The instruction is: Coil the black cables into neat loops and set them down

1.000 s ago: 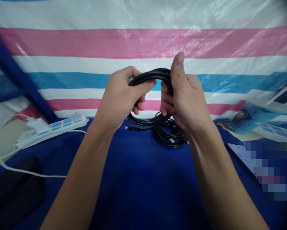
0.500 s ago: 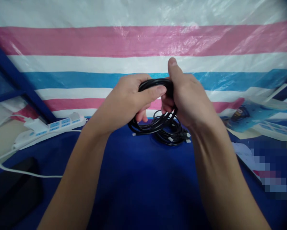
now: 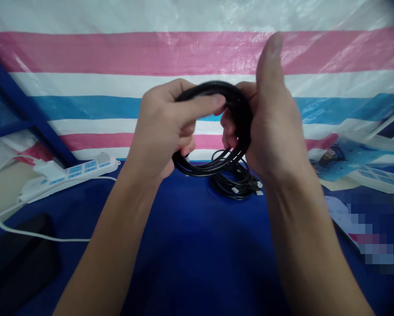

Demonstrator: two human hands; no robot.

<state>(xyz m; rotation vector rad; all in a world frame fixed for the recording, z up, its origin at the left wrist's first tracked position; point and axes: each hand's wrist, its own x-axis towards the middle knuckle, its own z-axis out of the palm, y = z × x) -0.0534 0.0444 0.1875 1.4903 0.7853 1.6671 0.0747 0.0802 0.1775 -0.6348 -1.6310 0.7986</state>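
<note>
A coil of black cable (image 3: 203, 170) is held up in the middle of the view, between both hands. My left hand (image 3: 170, 118) grips the coil's left side, its thumb lying across the upper part. On the coil's right side, my right hand (image 3: 269, 118) has its fingers curled round the cable, while its thumb points up, clear of it. Below and behind the held coil, a second black cable bundle (image 3: 231, 191) with light-tipped connectors lies on the blue table (image 3: 190, 245).
On the left are a white power strip (image 3: 75, 173), a white cord (image 3: 45, 237) and a black object (image 3: 22, 263). A blue patterned bag (image 3: 342, 160) and a flat pale item (image 3: 338, 210) are at the right. Striped sheeting (image 3: 197, 52) hangs behind.
Both hands have risen and moved apart, and the held coil has come up and looks wider and rounder. My right thumb now points higher. The bundle on the table has not moved.
</note>
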